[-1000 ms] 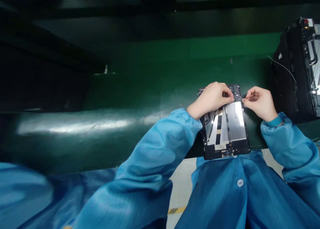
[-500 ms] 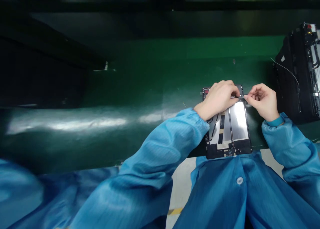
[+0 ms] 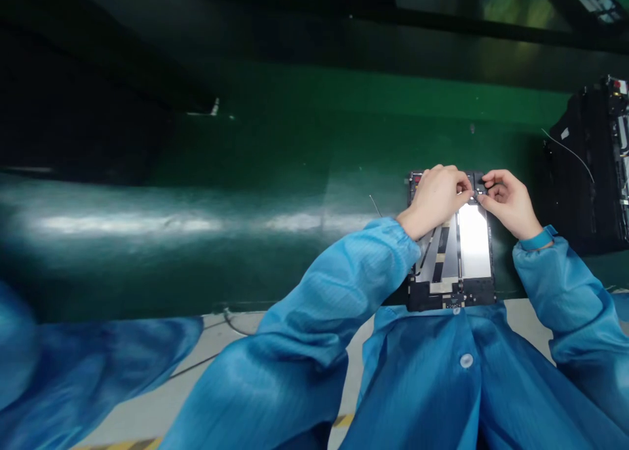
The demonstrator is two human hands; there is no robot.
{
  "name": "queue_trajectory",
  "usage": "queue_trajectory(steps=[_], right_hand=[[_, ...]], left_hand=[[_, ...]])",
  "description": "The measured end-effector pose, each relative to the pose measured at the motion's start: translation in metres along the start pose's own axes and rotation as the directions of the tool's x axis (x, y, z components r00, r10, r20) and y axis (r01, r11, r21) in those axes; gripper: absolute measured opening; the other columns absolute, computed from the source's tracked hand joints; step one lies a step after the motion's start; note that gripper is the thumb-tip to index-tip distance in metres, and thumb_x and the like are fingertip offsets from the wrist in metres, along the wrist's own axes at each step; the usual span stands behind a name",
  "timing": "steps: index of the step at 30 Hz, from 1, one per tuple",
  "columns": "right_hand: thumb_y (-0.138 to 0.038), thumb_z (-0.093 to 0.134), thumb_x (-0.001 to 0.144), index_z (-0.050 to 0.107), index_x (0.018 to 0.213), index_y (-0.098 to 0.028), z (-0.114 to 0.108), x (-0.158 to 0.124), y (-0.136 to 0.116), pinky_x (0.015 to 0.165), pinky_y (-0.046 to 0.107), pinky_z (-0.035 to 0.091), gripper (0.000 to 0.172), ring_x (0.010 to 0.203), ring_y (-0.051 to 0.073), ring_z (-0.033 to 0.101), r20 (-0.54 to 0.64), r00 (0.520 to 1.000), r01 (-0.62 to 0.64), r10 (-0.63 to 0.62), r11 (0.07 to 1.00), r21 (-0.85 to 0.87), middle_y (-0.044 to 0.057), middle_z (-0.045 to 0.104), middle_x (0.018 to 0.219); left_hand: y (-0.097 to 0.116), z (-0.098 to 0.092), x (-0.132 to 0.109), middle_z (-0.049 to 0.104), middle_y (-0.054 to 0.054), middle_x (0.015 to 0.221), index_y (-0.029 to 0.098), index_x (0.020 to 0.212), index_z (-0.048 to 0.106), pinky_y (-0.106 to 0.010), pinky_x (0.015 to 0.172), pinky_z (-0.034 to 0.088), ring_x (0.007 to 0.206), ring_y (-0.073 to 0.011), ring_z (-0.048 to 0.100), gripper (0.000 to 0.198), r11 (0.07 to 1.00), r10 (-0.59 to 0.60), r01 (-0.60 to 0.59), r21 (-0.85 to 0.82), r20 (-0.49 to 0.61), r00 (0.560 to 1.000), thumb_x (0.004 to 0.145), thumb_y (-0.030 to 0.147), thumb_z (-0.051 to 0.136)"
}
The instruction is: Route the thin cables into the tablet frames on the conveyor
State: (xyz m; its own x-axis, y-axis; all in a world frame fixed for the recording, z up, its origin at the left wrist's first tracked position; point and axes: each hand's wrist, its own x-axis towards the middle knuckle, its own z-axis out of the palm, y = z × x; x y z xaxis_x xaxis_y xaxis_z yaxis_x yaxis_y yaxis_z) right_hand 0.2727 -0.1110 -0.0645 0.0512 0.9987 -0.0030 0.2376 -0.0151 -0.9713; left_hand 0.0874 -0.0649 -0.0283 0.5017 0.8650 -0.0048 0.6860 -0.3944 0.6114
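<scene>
The left hand (image 3: 439, 198) partly hides the device (image 3: 476, 247); anything in its fingertips (image 3: 466, 196) is too small to tell; the right edge cuts the stack (image 3: 580, 181), the left some blurred cloth (image 3: 93, 365).

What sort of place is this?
Probably an electronics workshop or assembly floor. An opened device with exposed inner parts lies at the edge of a green bench, a dark stack of what look like similar units stands nearby, and a blue work coat is worn.
</scene>
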Motion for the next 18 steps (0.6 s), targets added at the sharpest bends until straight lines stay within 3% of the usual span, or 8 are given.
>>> queue_trajectory(steps=[18], right_hand=[[-0.029,0.082,0.068,0.059,0.106,-0.025,-0.0061,0.0027,-0.0115,0.063,0.026,0.049,0.045,0.068,0.009,0.052,0.081,0.997,-0.016,0.017,1.0,-0.024,-0.002,0.056,0.097]], left_hand=[[-0.0011,0.0024,-0.0027,0.069,-0.006,0.086,0.018,0.083,0.075,-0.04,0.086,0.046,0.09,-0.0243,0.062,0.016,0.999,0.038,-0.038,0.019,-0.029,0.999,0.09,0.019,0.061]])
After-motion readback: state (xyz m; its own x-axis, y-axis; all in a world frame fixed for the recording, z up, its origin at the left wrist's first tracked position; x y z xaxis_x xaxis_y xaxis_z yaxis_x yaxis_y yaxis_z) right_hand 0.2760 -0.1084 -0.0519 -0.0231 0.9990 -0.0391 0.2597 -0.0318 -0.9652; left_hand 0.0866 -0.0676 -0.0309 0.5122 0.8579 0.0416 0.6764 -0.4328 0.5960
